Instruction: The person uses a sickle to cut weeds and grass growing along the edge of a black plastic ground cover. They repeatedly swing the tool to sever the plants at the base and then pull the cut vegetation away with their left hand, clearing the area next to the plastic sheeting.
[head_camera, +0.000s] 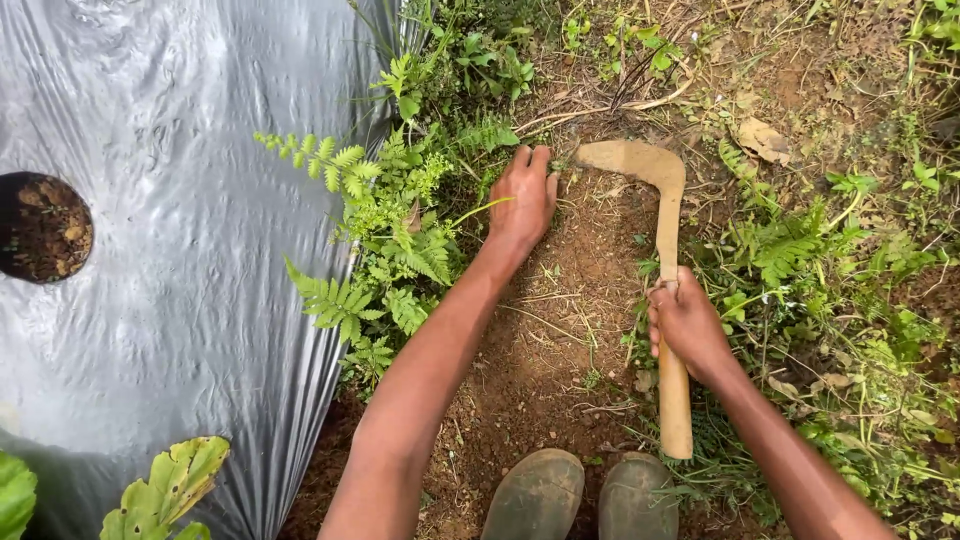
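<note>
My right hand (686, 322) grips the wooden handle of a curved sickle-like blade tool (655, 190). Its mud-coated blade hooks left at the top and lies on bare soil (565, 300). My left hand (524, 200) presses into the ferns and weeds (395, 235) beside the blade tip, fingers bent against the stems; whether it grips them I cannot tell. Both arms reach forward from the bottom of the view.
Silver plastic mulch sheet (180, 250) covers the ground at left, with a round planting hole (42, 228) showing soil. Two muddy boot toes (580, 495) stand at the bottom. Weeds and ferns (830, 260) fill the right side. Large leaves (165, 490) sit bottom left.
</note>
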